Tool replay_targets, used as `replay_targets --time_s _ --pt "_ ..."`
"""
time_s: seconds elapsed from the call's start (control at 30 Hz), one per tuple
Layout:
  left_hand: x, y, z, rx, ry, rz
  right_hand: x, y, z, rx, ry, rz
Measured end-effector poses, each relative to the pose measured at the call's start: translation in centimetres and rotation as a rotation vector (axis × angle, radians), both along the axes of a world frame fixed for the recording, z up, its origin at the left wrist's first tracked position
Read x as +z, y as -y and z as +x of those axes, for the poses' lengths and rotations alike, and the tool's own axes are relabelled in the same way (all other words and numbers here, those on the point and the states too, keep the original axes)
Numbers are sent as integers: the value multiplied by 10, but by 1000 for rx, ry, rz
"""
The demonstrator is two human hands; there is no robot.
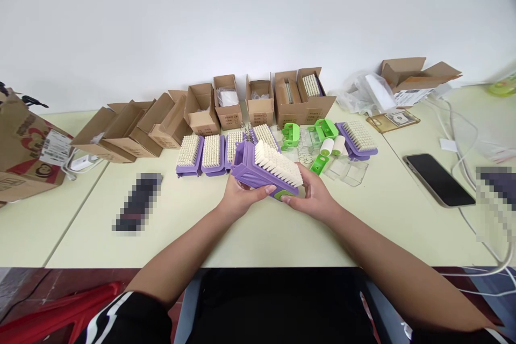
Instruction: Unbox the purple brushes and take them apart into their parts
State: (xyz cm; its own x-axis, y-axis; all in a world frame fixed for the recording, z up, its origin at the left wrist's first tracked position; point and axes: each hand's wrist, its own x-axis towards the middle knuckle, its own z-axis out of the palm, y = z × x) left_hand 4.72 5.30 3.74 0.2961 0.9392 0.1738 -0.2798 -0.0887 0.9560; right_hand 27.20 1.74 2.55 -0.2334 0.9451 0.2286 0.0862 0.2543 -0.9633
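Note:
My left hand [242, 197] and my right hand [308, 197] together hold a purple scrubbing brush [252, 169] tilted up, its cream bristles [278, 163] facing up and right. A green part [288, 192] shows at the brush's near end. Just behind it stands a row of similar purple brushes, one [189, 156] at the left end. Another purple brush [357, 138] lies to the right. Near my right hand are green plastic pieces [322, 130], white-and-green rollers [332, 145] and clear plastic packaging [345, 171].
Open cardboard boxes [229, 102] line the far table edge, with a larger printed carton [28, 145] at the left. A black phone [437, 180] lies on the right, beside white cables [459, 134]. A blurred dark object [137, 203] lies on the left of the pale table [258, 242].

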Motion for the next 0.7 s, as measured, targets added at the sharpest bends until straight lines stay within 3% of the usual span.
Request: replay_targets --time_s 0.7 --pt "-6 -6 -9 -45 -47 -25 3 0 -2 83 -17 -200"
